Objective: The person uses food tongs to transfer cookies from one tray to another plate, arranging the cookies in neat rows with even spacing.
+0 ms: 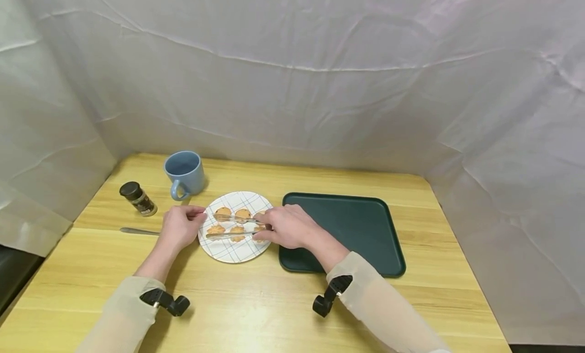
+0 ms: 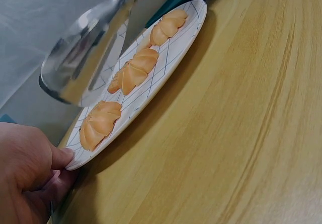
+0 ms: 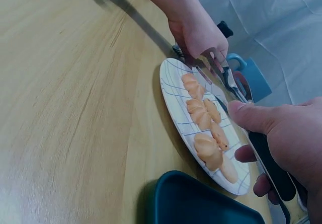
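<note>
A round white plate [image 1: 230, 255] with a blue-lined check pattern holds several golden cookies [image 2: 100, 126] in two rows. At its left rim my left hand [image 1: 179, 227] pinches the edge between thumb and fingers. My right hand [image 1: 292, 228] grips metal tongs with dark handles [image 3: 271, 166] from the right side. The tongs' two broad shiny ends [image 2: 83, 58] are spread apart and hover over the cookies, with nothing between them. In the head view my right fingers partly cover the rightmost cookies.
A dark green tray [image 1: 354, 226] lies just right of the plate, under my right forearm. Behind on the left stand a blue mug [image 1: 191, 178] and a black-capped spice jar [image 1: 142, 203]. A metal utensil handle [image 1: 137, 231] pokes out left of my left hand. Grey cloth [image 1: 292, 109] walls surround the table.
</note>
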`<state>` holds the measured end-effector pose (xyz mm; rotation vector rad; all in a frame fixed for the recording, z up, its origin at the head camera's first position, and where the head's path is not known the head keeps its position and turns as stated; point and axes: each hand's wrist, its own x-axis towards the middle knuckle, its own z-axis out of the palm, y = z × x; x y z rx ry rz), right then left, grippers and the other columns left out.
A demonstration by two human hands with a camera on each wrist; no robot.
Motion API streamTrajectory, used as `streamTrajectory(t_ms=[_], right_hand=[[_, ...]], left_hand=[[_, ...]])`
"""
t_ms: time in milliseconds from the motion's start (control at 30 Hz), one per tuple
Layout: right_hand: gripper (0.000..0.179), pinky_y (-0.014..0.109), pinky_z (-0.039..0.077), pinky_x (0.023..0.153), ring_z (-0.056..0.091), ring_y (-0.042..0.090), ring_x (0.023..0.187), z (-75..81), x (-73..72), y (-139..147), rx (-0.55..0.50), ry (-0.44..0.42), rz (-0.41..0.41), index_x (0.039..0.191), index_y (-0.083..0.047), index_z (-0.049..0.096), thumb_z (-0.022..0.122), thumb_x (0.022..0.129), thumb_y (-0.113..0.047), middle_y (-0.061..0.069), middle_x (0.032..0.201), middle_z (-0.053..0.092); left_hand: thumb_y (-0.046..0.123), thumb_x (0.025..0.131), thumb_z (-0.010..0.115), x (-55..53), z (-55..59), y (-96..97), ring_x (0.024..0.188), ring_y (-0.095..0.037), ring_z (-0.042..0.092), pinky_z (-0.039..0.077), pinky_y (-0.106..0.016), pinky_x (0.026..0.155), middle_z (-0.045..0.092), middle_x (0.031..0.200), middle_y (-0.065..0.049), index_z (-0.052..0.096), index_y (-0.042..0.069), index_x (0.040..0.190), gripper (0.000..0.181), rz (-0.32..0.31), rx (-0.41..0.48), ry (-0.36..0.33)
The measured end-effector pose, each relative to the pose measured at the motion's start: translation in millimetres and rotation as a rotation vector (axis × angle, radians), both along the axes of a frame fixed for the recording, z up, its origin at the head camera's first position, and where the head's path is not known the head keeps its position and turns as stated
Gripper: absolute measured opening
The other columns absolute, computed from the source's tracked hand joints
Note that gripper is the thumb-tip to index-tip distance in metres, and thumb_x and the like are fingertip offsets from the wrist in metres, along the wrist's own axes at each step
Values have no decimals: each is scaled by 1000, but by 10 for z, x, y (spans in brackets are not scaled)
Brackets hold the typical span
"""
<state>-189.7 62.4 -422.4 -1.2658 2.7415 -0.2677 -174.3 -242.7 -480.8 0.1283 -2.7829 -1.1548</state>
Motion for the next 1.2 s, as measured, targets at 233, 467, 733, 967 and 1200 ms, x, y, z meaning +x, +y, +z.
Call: streamTrajectory(t_ms=[233,467,733,967,1200], right_hand=[[53,30,40,52,53,7,61,112,46,144,-31,15,-20,143,-20,68,68,101,-53,-13,81,61],[53,27,43,52,54,0,63,173,110,403,-94,35,-68,143,-18,69,66,102,-53,-8,101,72],[50,27,43,53,51,2,60,223,195,743,-125,73,-159,139,-21,70,69,100,-53,-17,88,66],[54,29,39,52,46,2,57,264,284,1086,-122,116,-233,139,-19,70,69,100,-56,-17,91,69],[56,30,38,54,42,3,55,281,357,1435,-210,155,-279,139,-17,71,71,98,-55,-20,88,66]], left_hand=[[17,102,69,-1,-12,-13,98,-33,70,50,-48,89,78,103,-15,78,-1,117,25,0,-7,-1],[16,101,70,-22,-17,-20,95,-33,71,51,-47,86,79,100,-14,79,-1,115,24,-9,-16,16],[16,100,70,-16,3,-34,96,-33,71,51,-47,86,79,100,-15,79,-1,114,24,-1,-21,13],[16,101,70,-9,2,-68,96,-33,71,51,-48,88,79,102,-15,79,-1,115,24,-4,-26,12],[16,102,69,2,-4,-116,97,-33,70,51,-47,87,78,103,-16,78,-2,116,25,-1,-22,2]])
